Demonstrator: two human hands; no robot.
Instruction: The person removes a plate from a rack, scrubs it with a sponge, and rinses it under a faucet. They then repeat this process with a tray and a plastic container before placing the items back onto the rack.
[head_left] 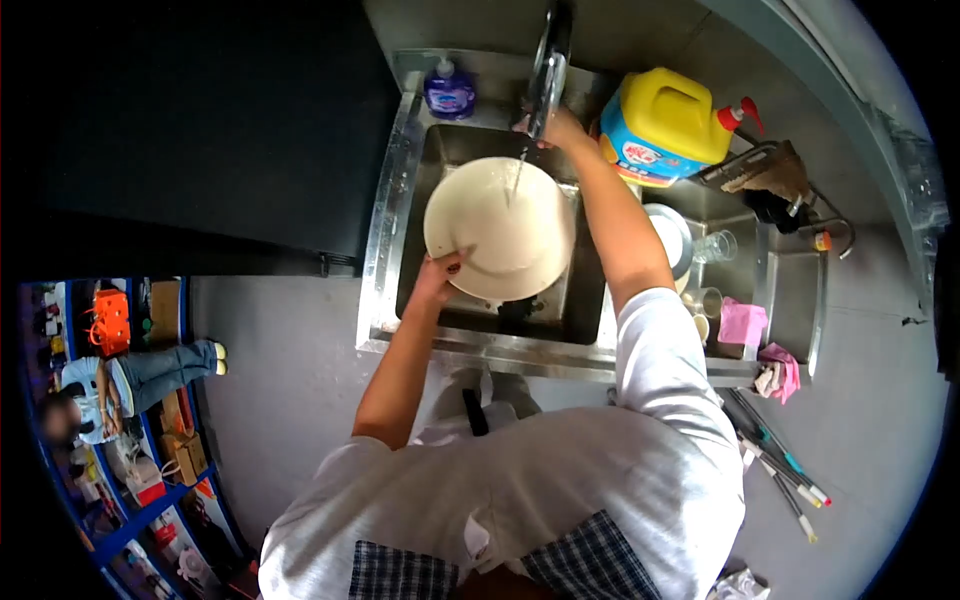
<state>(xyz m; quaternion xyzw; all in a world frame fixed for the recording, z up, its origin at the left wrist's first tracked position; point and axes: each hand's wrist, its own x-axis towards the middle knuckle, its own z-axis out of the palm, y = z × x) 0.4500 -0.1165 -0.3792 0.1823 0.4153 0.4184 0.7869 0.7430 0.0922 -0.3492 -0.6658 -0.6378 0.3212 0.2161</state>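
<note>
A large cream bowl (498,225) is over the left basin of the steel sink (372,290). My left hand (437,277) grips its lower-left rim, thumb on the inner side and the other fingers hidden beneath. A thin stream of water runs from the chrome faucet (551,75) into the bowl. My right hand (560,130) is at the faucet's lower end, its fingers closed around it and partly hidden by the metal.
Purple soap bottle (450,92) and yellow-blue detergent jug (665,125) stand behind the sink. The right basin holds a stacked plate (668,238), drinking glasses (714,247) and a pink cloth (742,322). Mop poles (785,470) lie lower right. A person (130,385) is by shelves at left.
</note>
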